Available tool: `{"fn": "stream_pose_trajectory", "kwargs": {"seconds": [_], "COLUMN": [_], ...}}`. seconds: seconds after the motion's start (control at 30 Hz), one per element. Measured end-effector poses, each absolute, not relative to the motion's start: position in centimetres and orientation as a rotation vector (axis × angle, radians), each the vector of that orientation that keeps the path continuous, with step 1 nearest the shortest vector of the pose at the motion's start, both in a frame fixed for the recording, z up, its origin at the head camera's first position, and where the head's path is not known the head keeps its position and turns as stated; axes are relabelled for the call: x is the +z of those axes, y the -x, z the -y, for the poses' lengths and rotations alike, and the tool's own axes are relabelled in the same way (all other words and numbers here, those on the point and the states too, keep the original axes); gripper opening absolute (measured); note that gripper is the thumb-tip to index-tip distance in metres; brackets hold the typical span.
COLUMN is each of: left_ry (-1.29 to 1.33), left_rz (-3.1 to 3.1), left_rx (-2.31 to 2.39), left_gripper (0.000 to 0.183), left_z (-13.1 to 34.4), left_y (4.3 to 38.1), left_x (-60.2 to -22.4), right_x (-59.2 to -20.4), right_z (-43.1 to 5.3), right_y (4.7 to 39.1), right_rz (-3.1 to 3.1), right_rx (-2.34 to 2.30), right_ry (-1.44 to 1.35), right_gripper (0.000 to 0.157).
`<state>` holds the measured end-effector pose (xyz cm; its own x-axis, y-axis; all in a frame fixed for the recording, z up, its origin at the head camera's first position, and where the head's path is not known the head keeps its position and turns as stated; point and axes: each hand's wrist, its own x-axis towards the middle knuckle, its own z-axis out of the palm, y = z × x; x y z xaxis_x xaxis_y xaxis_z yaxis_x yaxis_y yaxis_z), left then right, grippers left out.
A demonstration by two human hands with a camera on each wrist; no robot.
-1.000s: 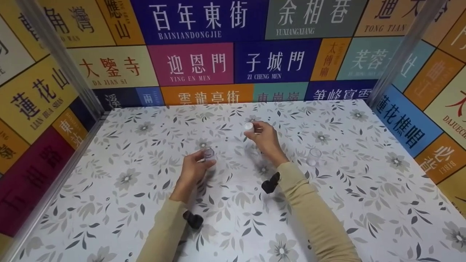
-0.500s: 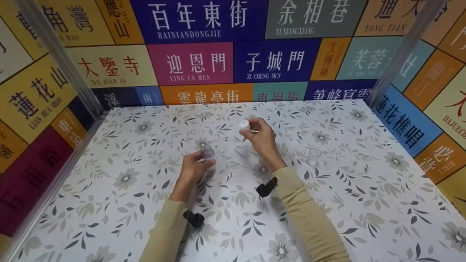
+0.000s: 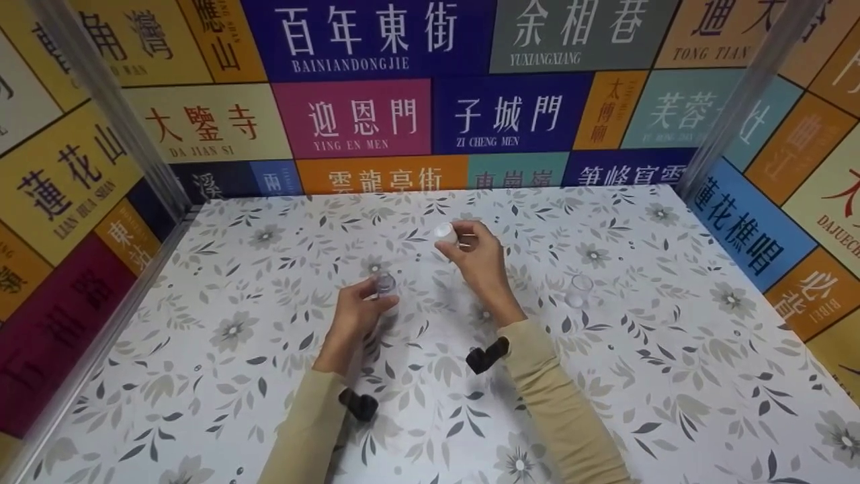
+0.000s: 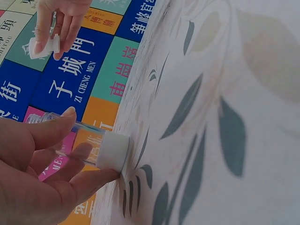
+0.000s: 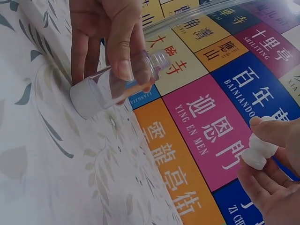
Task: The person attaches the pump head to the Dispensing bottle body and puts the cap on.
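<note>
My left hand (image 3: 356, 311) grips a clear bottle (image 4: 89, 136) upright on the table, thumb on one side and fingers on the other. The bottle has a white base (image 5: 85, 98) and a bare threaded neck (image 5: 159, 61) at the top. Farther back and to the right, my right hand (image 3: 485, 261) pinches a white pump head (image 5: 260, 146) between thumb and fingers, raised above the table. In the right wrist view it shows as a rounded, stepped white plastic piece, partly covered by the thumb and fingers.
A small clear plastic cap (image 3: 578, 291), cup-shaped, stands on the table right of my right forearm. A white leaf-patterned cloth (image 3: 437, 403) covers the table. Colourful sign-printed panels (image 3: 363, 117) rise behind it and on both sides, with clear posts (image 3: 732, 107) at the back corners.
My right hand has shifted a little to the left, and the white pump head has turned in its fingers. The left hand and bottle have stayed in place.
</note>
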<state>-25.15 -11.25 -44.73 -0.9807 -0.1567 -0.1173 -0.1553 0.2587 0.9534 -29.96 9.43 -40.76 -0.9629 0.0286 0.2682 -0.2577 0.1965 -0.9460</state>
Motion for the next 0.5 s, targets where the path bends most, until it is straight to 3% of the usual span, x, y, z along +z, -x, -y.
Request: {"fn": "stream_pose_trajectory", "kwargs": {"seconds": [0.5], "left_ry": [-0.353], "left_rz": [2.529], "left_rx": [-1.856], "left_gripper": [0.058], "left_z": [11.2], "left_y": [25.2], "left_x": [-44.6], "right_x": [-39.4], "right_z": [-8.5], "right_y": [28.8], "right_rz": [2.25], "right_rx": [1.824], "right_ry": [-0.341], "right_gripper": [0.038]}}
